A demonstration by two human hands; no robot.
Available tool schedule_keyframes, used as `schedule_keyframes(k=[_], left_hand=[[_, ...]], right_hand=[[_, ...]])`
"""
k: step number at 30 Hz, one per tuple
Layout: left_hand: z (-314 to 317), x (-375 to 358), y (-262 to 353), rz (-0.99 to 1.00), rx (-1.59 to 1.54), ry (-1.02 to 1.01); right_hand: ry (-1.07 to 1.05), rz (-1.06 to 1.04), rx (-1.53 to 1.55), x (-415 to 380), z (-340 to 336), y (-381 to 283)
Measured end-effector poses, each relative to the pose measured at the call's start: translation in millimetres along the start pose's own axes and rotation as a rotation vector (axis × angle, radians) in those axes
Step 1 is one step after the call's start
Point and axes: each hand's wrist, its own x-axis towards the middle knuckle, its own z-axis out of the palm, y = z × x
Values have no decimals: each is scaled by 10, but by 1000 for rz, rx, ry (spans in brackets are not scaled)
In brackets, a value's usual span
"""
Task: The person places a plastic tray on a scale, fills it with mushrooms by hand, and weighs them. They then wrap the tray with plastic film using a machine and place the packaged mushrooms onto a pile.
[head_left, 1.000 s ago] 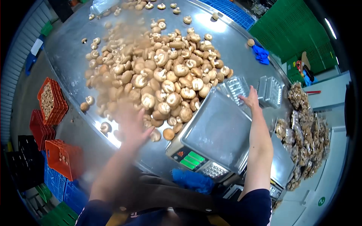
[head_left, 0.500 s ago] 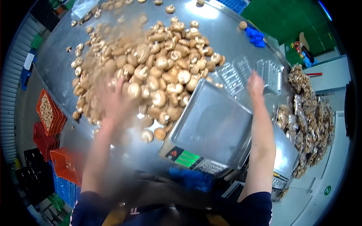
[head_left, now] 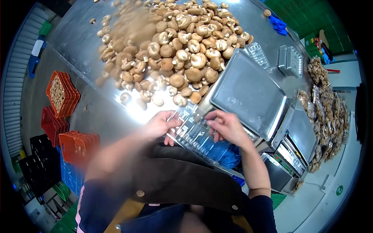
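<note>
Near the centre of the frame, the left hand (head_left: 161, 125) and the right hand (head_left: 225, 125) both gripped a clear plastic tray (head_left: 194, 134), one on each side. Above them lay the mushroom pile (head_left: 175, 46) on the steel table (head_left: 77, 42), and the scale (head_left: 248, 93) was at the right.

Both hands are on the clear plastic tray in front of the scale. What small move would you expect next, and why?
Probably setting the clear tray onto the scale's pan. The left hand and right hand grip it at opposite ends, it looks empty, the pan beside it is bare, and the mushroom pile lies just beyond, so weighing seems the likely step.
</note>
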Motion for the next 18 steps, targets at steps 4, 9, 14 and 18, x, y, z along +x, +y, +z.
schedule_keyframes(k=[4,9,14,18], left_hand=[[-350,-130,-601,-246,-259,100],[-585,-163,-853,-301,-403,256],[-937,-95,-797,-302,-686,183],[-1216,127,-692,-223,-690,202]], right_hand=[[113,62,329,82,514,925],[133,345,600,-26,1052,905],[105,279,700,345,1227,948],[222,234,818,808,1233,1019]])
